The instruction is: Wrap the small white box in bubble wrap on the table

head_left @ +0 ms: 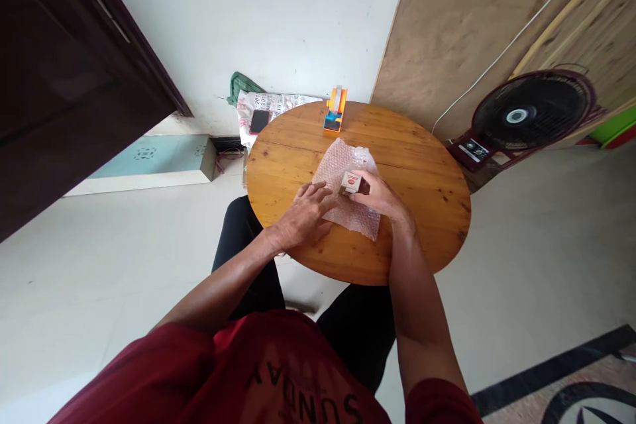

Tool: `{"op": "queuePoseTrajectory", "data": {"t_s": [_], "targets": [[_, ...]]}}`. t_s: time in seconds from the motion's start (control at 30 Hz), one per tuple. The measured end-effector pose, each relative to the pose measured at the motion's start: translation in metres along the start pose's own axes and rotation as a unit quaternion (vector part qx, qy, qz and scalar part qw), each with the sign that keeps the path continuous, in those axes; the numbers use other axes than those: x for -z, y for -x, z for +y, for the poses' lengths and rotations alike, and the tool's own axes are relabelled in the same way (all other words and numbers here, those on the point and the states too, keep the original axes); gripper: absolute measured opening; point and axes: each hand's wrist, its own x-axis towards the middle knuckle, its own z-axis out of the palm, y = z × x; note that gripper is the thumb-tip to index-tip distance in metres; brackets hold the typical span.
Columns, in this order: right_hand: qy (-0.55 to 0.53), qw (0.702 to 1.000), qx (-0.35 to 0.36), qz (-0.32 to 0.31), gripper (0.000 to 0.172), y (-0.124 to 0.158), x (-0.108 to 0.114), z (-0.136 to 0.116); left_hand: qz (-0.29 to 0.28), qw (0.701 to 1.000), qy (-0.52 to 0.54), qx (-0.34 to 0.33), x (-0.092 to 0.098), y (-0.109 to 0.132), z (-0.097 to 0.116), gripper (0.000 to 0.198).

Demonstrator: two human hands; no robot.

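Observation:
A sheet of clear bubble wrap lies on the round wooden table in front of me. On it is a small whitish box with red print on top and a brown side. My right hand grips the box from the right, thumb and fingers on its sides. My left hand rests palm down at the left edge of the wrap, fingers spread and apart from the box. Part of the wrap is hidden under both hands.
An orange and blue tape dispenser stands at the table's far edge. A phone lies on a printed white sack behind the table. To the right is a dark fan; a flat pale blue box is on the floor at left.

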Motion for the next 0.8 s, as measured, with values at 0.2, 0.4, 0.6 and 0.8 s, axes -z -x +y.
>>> {"op": "queuePoseTrajectory", "data": {"t_s": [0.2,0.4,0.6,0.8], "targets": [[0.009,1.0,-0.007,0.012,0.061,-0.001,-0.002,0.003,0.021,0.995,-0.099,0.023,-0.032,0.003,-0.003,0.05],[-0.012,1.0,-0.017,0.002,0.06,-0.001,-0.001,0.001,0.062,0.994,-0.09,-0.005,-0.04,-0.013,-0.003,0.025],[-0.092,0.995,-0.041,-0.009,0.059,0.003,0.008,-0.007,0.098,0.995,-0.01,0.018,-0.026,-0.036,-0.007,0.016],[-0.196,0.978,-0.061,0.036,0.054,0.006,0.017,-0.002,0.054,0.996,0.064,0.036,-0.01,-0.077,-0.024,0.01]]}}
